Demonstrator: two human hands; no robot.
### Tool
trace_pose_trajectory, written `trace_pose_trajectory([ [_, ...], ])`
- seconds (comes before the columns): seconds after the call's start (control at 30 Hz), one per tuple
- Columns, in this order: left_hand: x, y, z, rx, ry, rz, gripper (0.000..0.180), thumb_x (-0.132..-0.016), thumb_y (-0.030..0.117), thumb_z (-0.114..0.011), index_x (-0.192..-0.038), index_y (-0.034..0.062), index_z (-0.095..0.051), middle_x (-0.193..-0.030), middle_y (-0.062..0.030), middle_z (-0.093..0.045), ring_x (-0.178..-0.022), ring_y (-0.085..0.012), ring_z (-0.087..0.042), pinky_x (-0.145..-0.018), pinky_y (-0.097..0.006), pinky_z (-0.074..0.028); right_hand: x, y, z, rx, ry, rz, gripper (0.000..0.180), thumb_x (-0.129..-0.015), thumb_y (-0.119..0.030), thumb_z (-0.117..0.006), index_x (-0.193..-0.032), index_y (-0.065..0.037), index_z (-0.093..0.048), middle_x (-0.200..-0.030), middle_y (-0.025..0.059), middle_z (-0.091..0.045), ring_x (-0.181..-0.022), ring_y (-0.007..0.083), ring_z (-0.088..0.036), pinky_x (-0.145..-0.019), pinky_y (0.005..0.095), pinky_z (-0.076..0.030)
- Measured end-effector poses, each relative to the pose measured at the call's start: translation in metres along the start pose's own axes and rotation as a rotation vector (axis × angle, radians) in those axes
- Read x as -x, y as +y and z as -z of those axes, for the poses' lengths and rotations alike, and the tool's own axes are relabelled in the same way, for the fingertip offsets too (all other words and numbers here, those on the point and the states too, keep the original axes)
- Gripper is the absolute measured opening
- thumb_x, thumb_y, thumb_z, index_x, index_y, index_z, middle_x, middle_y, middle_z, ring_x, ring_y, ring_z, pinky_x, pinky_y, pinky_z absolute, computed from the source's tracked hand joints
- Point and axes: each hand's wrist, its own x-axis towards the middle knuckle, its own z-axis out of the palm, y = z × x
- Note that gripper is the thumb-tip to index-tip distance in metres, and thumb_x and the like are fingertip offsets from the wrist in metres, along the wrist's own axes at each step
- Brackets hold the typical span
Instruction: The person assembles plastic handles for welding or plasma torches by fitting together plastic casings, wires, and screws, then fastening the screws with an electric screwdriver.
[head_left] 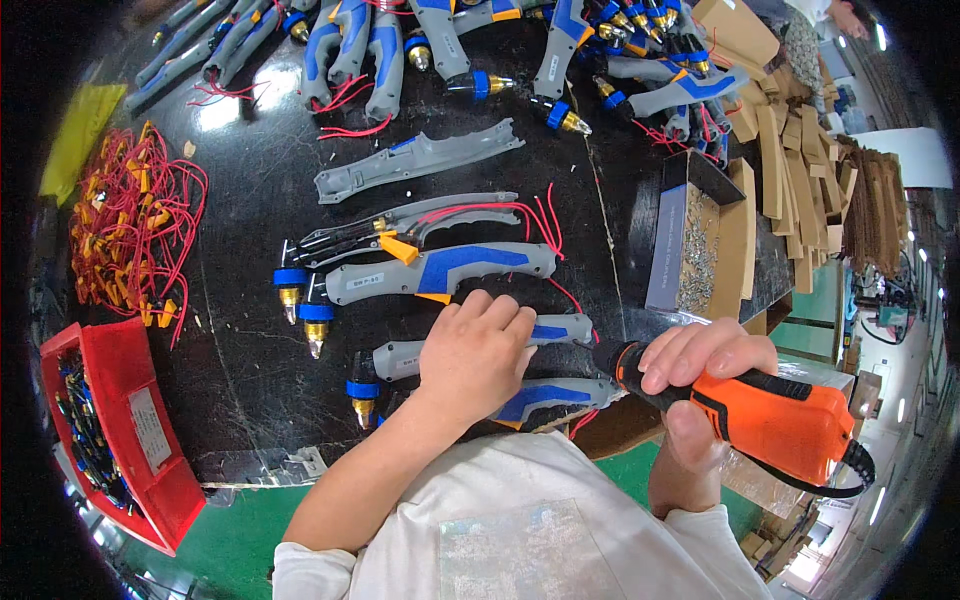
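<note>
My right hand (705,370) is wrapped round an orange and black electric screwdriver (790,425), its black nose pointing left towards the ends of the nearest torches. My left hand (475,350) lies with curled fingers over a grey and blue torch handle (395,360), covering its middle. Closer to me is another torch handle (550,398), partly hidden by my left hand and forearm. Just beyond is a closed torch (440,272) with an orange trigger. Past that, an opened torch (400,225) shows red wires and an orange trigger, and an empty grey half-shell (420,160) lies farthest.
A red bin (165,430) of small dark parts stands at the left, below a heap of red wires with orange triggers (130,220). An open box of screws (700,245) and cardboard strips (790,170) are at the right. Several torches (385,70) line the far side.
</note>
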Motion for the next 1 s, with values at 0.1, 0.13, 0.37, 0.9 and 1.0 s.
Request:
trace_pose_trajectory([
  [0.1,0.002,0.001,0.004,-0.020,-0.025,0.016,0.041,-0.073,0.023,-0.083,-0.110,0.0104,-0.070,-0.099,-0.0032,-0.064,-0.095,-0.0238,-0.061,-0.077,-0.037,-0.050,0.001,-0.001,0.001,-0.002,0.035,0.014,0.042,-0.083,-0.006,-0.078,-0.115,-0.008,-0.052,-0.097,0.0117,-0.061,-0.078,0.0235,-0.067,-0.076,0.0401,-0.057],
  [0.13,0.003,0.002,0.005,-0.041,-0.015,0.014,0.044,-0.072,0.024,-0.084,-0.111,0.0100,-0.070,-0.100,-0.0041,-0.065,-0.096,-0.0246,-0.062,-0.078,-0.037,-0.050,0.001,0.000,0.003,0.002,0.072,0.027,0.044,-0.082,-0.006,-0.078,-0.117,-0.008,-0.052,-0.098,0.0126,-0.062,-0.077,0.0234,-0.067,-0.077,0.0403,-0.057],
  [0.37,0.045,-0.020,0.079,-0.098,-0.057,0.119,0.050,-0.070,0.021,-0.085,-0.115,0.0064,-0.069,-0.108,-0.0081,-0.068,-0.102,-0.0293,-0.064,-0.088,-0.042,-0.051,-0.021,-0.021,0.001,-0.216,0.007,0.228,0.068,-0.088,-0.008,-0.077,-0.145,-0.007,-0.041,-0.126,0.0168,-0.054,-0.078,0.0260,-0.068,-0.075,0.0442,-0.057],
  [0.9,0.058,-0.052,0.061,0.078,-0.026,0.169,0.045,-0.068,0.011,-0.084,-0.110,0.0094,-0.069,-0.105,-0.0051,-0.067,-0.099,-0.0283,-0.060,-0.084,-0.042,-0.048,-0.047,0.032,-0.051,-0.218,-0.087,-0.049,0.061,-0.088,-0.002,-0.073,-0.141,-0.007,-0.043,-0.120,0.0142,-0.056,-0.086,0.0236,-0.067,-0.080,0.0443,-0.056],
  [1.0,0.060,-0.053,0.060,0.087,-0.011,0.172,0.046,-0.067,0.012,-0.085,-0.110,0.0093,-0.069,-0.105,-0.0047,-0.067,-0.099,-0.0281,-0.060,-0.083,-0.042,-0.048,-0.053,0.034,-0.058,-0.196,-0.141,-0.045,0.057,-0.086,-0.001,-0.076,-0.135,-0.006,-0.047,-0.116,0.0161,-0.059,-0.082,0.0244,-0.068,-0.078,0.0441,-0.057],
])
